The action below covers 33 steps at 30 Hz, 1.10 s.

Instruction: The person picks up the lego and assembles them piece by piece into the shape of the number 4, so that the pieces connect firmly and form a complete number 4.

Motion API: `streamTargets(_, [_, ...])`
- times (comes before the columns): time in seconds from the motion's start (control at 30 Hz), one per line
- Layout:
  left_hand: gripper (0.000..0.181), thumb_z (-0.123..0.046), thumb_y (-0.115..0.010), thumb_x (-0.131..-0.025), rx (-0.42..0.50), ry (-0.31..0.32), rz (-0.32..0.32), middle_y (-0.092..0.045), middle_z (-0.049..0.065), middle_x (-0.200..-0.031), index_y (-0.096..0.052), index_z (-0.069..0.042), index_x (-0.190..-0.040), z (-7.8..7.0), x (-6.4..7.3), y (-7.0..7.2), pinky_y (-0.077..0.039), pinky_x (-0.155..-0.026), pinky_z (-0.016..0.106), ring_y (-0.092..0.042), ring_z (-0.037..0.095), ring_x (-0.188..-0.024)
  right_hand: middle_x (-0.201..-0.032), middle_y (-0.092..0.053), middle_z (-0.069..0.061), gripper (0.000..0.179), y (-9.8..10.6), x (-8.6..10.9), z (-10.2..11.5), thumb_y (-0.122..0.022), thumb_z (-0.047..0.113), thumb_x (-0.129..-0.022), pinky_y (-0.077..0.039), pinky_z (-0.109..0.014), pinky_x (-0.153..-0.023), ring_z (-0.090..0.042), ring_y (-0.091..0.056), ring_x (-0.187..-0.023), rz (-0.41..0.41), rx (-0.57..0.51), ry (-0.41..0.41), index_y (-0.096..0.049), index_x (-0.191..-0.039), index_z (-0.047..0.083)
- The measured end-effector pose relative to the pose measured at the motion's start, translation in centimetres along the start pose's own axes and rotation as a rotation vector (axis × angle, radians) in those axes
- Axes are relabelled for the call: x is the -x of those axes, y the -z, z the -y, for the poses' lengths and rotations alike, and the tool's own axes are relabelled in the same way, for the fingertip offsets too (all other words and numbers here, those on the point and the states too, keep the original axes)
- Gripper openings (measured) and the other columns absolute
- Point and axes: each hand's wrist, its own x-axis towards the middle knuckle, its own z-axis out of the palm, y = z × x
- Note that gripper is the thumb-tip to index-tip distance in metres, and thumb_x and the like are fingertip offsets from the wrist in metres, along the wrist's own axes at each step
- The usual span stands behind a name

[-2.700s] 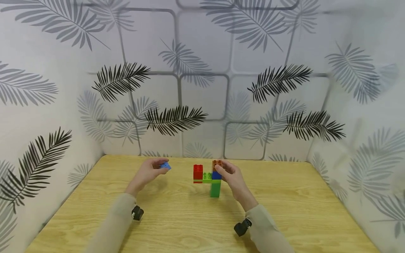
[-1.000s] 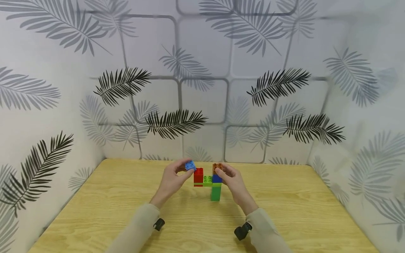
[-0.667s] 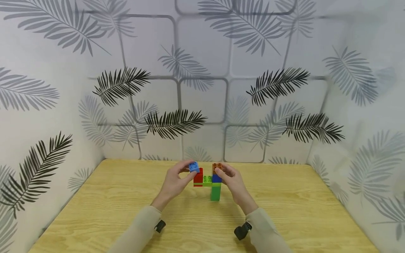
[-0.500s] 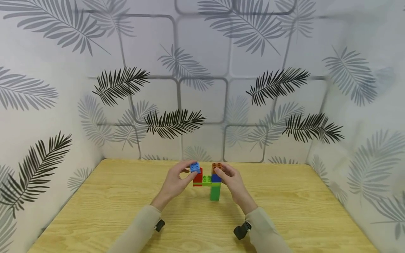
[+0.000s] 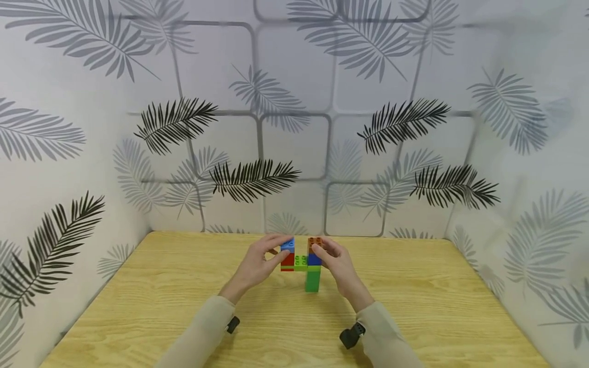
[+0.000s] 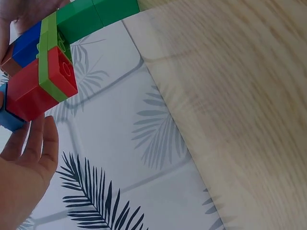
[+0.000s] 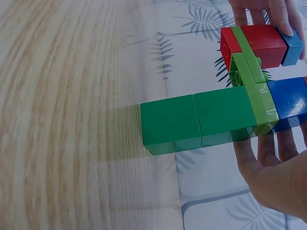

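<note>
A building-brick structure stands upright on the table. Two green bricks (image 7: 196, 122) form its base, below a lime-green plate (image 5: 300, 262) that juts out left. Above the base sit a dark blue brick (image 5: 315, 259) and an orange-brown brick (image 5: 315, 242). Red bricks (image 5: 287, 261) lie above and below the plate's overhanging left end. My left hand (image 5: 253, 263) pinches a light blue brick (image 5: 287, 246) between thumb and fingers, on top of the red stack; whether it is fully seated I cannot tell. My right hand (image 5: 341, 266) grips the upper right column, thumb on the orange-brown brick.
The wooden table (image 5: 276, 327) reaches to a leaf-patterned backdrop (image 5: 296, 199) behind and at both sides. Each wrist carries a small black camera, such as the right one (image 5: 352, 335). Under the red overhang there is a gap down to the table.
The left hand has carried the light blue brick rightward from beside the structure onto the red stack, and the brick has gone from tilted to level. The right hand has kept its grip.
</note>
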Motion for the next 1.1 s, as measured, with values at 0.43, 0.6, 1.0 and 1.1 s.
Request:
streamTargets(0.43, [0.065, -0.005, -0.073, -0.087, 0.006, 0.025, 0.1, -0.063, 0.006, -0.132, -0.049, -0.021, -0.146, 0.62, 0.49, 0.12, -0.055, -0.088, 0.041, -0.065, 0.021, -0.102, -0.122, -0.064, -0.009, 0.045, -0.03, -0.19, -0.07, -0.064, 0.032, -0.096, -0.043, -0.052, -0.106, -0.017, -0.063, -0.105, -0.014, 0.011, -0.01, -0.058, -0.136, 0.011])
streamTargets(0.6, [0.061, -0.005, -0.07, -0.089, 0.08, 0.061, 0.103, -0.064, 0.009, -0.13, -0.05, -0.019, -0.145, 0.79, 0.44, 0.13, -0.055, -0.09, 0.041, -0.067, 0.023, -0.102, -0.123, -0.064, -0.009, 0.045, -0.05, -0.12, 0.07, -0.064, 0.032, -0.096, -0.041, -0.054, -0.107, -0.02, -0.063, -0.109, -0.02, 0.003, -0.01, -0.058, -0.136, 0.01])
streamTargets(1.0, [0.055, -0.01, -0.071, -0.089, 0.104, 0.15, 0.098, -0.069, 0.005, -0.12, -0.056, -0.024, -0.141, 0.73, 0.03, 0.36, -0.054, -0.09, 0.045, -0.065, 0.02, -0.1, -0.124, -0.063, -0.009, 0.047, -0.01, 0.05, 0.11, -0.065, 0.032, -0.095, -0.046, -0.046, -0.103, -0.024, -0.06, -0.113, -0.005, 0.042, -0.004, -0.057, -0.137, 0.013])
streamTargets(1.1, [0.056, -0.009, -0.068, -0.092, 0.129, 0.14, 0.105, -0.065, 0.007, -0.127, -0.053, -0.022, -0.143, 0.87, 0.29, 0.3, -0.05, -0.096, 0.051, -0.064, 0.024, -0.106, -0.127, -0.061, -0.011, 0.046, 0.19, 0.17, -0.05, -0.065, 0.025, -0.096, -0.048, -0.043, -0.101, -0.023, -0.058, -0.115, 0.03, 0.088, 0.011, -0.055, -0.139, 0.014])
